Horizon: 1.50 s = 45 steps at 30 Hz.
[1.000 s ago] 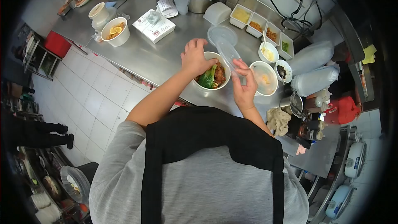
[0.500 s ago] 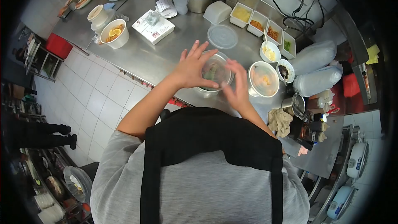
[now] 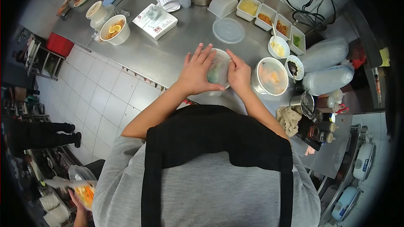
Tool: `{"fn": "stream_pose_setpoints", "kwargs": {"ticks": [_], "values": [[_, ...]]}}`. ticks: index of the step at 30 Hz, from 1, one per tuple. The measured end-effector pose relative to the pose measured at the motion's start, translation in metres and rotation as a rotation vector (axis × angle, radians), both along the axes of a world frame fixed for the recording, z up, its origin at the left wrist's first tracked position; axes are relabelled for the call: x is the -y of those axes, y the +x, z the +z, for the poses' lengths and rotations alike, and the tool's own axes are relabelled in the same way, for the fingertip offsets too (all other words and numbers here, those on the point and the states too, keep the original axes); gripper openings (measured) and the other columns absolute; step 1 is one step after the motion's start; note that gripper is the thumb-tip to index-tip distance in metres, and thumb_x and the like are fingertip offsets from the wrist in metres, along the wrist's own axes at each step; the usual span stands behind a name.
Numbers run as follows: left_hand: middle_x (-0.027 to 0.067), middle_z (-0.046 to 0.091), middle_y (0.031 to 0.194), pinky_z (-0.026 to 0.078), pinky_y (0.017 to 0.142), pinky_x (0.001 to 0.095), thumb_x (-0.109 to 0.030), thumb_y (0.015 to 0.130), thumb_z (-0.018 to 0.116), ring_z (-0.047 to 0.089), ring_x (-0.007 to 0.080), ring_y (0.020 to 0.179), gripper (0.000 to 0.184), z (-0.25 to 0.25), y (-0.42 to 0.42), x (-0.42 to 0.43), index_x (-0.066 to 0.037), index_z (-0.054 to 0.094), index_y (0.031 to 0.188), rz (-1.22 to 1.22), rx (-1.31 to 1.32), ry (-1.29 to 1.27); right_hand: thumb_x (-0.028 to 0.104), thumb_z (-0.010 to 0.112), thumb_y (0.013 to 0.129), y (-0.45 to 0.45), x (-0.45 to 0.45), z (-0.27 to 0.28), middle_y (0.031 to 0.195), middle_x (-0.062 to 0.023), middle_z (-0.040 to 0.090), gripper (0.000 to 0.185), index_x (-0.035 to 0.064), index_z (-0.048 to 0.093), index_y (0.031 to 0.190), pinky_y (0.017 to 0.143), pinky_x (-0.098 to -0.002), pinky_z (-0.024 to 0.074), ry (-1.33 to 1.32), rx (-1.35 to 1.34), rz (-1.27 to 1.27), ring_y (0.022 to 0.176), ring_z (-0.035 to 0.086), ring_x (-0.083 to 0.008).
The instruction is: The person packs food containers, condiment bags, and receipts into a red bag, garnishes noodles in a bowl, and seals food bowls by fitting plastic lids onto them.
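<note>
A round tub with a translucent lid (image 3: pixel 219 68) stands on the steel counter in front of me, something green showing dimly through it. Across its left side lies my left hand (image 3: pixel 198 70), fingers spread toward the far rim and thumb stretched along the near side. My right hand (image 3: pixel 239 75) grips the tub's right edge, its index finger extended along the rim and the other fingers curled. Just right of that hand is a white lidded bowl (image 3: pixel 271 77) with orange contents. Beyond the tub, a loose clear lid (image 3: pixel 228 30) lies flat.
White trays of toppings (image 3: pixel 264 18) line the back right. A small bowl with a spoon (image 3: pixel 278 48) and wrapped container stacks (image 3: pixel 327 80) stand nearby. A white box (image 3: pixel 155 22) and lemon-topped bowl (image 3: pixel 115 31) are left. Behind, another person's hand (image 3: pixel 76 201) holds a bag with orange pieces (image 3: pixel 86 194).
My right hand has come in against the tub's right rim and its fingers have curled. My left hand stays spread over the lid. Another person's hand with a bag has appeared at lower left.
</note>
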<state>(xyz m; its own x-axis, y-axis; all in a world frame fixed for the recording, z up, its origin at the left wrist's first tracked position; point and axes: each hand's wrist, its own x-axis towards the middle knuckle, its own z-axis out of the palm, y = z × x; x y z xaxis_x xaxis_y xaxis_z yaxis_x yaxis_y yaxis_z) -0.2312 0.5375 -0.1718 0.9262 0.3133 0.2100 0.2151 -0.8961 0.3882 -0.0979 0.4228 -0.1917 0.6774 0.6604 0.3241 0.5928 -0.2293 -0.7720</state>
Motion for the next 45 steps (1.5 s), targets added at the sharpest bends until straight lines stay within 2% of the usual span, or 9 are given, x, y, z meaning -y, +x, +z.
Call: {"fn": "stream_pose_setpoints", "kwargs": {"ticks": [11,17,20,23,30,35,39,41,45], "values": [[0.0143,0.021,0.148,0.024,0.103,0.0579,-0.068,0.050,0.072,0.020,0.0326,0.136,0.120,0.007,0.012,-0.001,-0.005,0.024,0.141,-0.036,-0.153,0.083,0.005,0.048,0.082,0.016,-0.011,-0.001,0.094,-0.0198,0.062,0.031,0.0082,0.061,0.110,0.073,-0.0449,0.0479,-0.133,0.201,0.083,0.084,0.060,-0.0381],[0.0164,0.054,0.120,0.046,0.083,0.0369,-0.022,0.084,0.058,0.057,0.0267,0.095,0.049,-0.027,0.037,-0.040,-0.013,0.048,0.131,-0.109,0.158,-0.367,0.009,0.046,0.085,0.019,-0.015,-0.003,0.102,-0.0161,0.061,0.027,0.0079,0.060,0.108,0.076,-0.0451,0.0474,-0.195,0.100,0.077,0.088,0.059,-0.0380],[0.0150,0.061,0.096,0.046,0.068,0.0269,0.000,0.085,0.041,0.057,0.0189,0.073,0.044,-0.030,0.044,-0.041,-0.014,0.057,0.123,0.013,0.262,-0.507,0.014,0.048,0.086,0.032,-0.019,-0.002,0.104,-0.0125,0.062,0.028,0.0097,0.060,0.111,0.076,-0.0416,0.0479,-0.230,0.092,0.131,0.093,0.058,-0.0352],[0.0192,0.061,0.108,0.047,0.083,0.0344,0.001,0.085,0.037,0.061,0.0327,0.093,0.042,-0.014,0.046,-0.029,-0.008,0.057,0.121,0.232,0.117,-0.637,0.022,0.051,0.087,0.039,-0.019,0.013,0.118,-0.0121,0.057,0.037,0.0119,0.053,0.123,0.086,-0.0433,0.0441,-0.276,0.285,0.077,0.109,0.052,-0.0336],[0.0144,0.061,0.112,0.046,0.085,0.0336,-0.009,0.093,0.036,0.059,0.0242,0.100,0.039,-0.049,0.041,-0.023,-0.006,0.046,0.131,0.179,0.288,-1.252,0.050,0.046,0.088,-0.027,-0.010,0.018,0.148,-0.0126,0.023,0.067,0.0145,0.027,0.143,0.106,-0.0552,0.0157,-0.556,0.559,0.047,0.136,0.021,-0.0346],[0.0176,0.036,0.141,0.029,0.106,0.0340,-0.023,0.097,0.036,0.031,0.0237,0.133,0.046,-0.100,0.044,-0.045,-0.004,0.033,0.139,0.112,0.479,-1.520,0.032,0.050,0.091,0.013,0.007,0.028,0.135,-0.0134,0.042,0.042,0.0102,0.049,0.127,0.102,-0.0440,0.0296,0.038,0.262,0.039,0.127,0.038,-0.0282],[0.0165,0.021,0.148,0.019,0.110,0.0463,-0.047,0.074,0.067,0.016,0.0361,0.138,0.086,-0.012,0.021,-0.063,-0.009,0.030,0.141,-0.330,0.313,-0.337,0.015,0.052,0.093,0.029,0.103,0.067,0.103,-0.0076,0.062,0.019,0.0027,0.061,0.104,0.087,-0.0275,0.0427,0.576,-0.212,-0.206,0.099,0.057,-0.0158],[0.0135,0.022,0.149,0.012,0.109,0.0550,-0.059,0.058,0.072,0.013,0.0380,0.138,0.101,0.028,0.031,-0.057,-0.018,0.033,0.141,-0.559,0.093,0.150,0.011,0.052,0.093,0.026,0.172,0.089,0.091,-0.0030,0.064,0.016,0.0002,0.060,0.102,0.079,-0.0228,0.0446,0.623,-0.131,-0.433,0.086,0.059,-0.0092],[0.0106,0.020,0.150,0.017,0.105,0.0599,-0.053,0.052,0.077,0.013,0.0381,0.138,0.098,0.039,0.068,-0.039,-0.032,0.037,0.138,-0.779,-0.106,0.272,0.015,0.064,0.087,0.012,0.306,0.130,0.076,-0.0024,0.063,0.016,-0.0002,0.063,0.092,0.066,-0.0205,0.0446,0.606,0.194,-0.917,0.068,0.056,-0.0067]]}}
